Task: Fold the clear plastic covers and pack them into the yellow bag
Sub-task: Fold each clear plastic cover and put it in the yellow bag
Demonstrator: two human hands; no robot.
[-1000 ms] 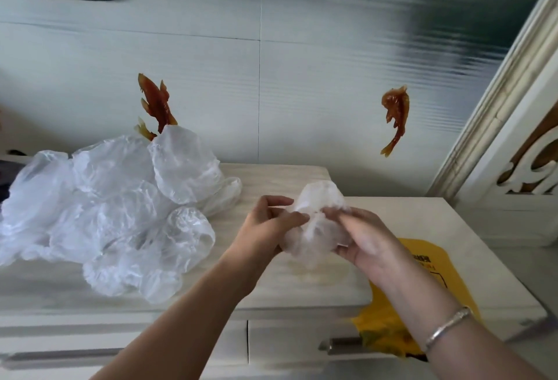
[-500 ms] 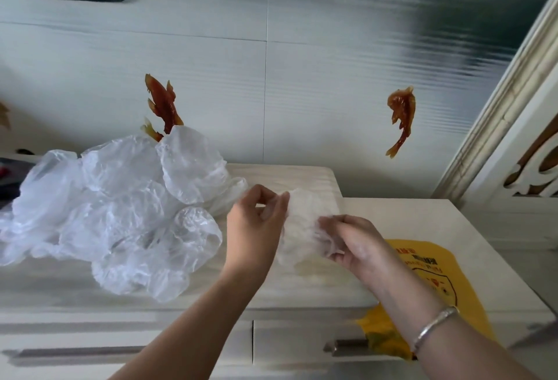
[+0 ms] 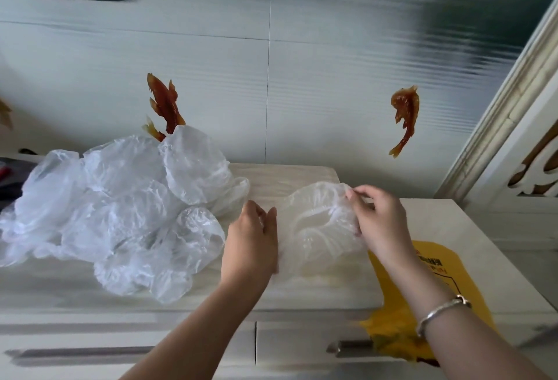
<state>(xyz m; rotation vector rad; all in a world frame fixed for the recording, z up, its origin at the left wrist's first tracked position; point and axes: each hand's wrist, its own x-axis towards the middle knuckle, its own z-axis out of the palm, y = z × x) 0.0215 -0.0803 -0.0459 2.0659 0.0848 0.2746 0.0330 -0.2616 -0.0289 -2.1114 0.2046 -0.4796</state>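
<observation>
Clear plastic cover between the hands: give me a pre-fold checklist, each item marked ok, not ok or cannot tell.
1. Left hand grips the clear plastic cover at its left edge: ok.
2. Right hand pinches its upper right rim: ok.
3. Cover spread open, not bunched: ok.
4. Cover apart from the pile of plastic covers: ok.
5. Yellow bag within reach, under the right forearm: ok.
6. Bag mouth open: cannot tell.
</observation>
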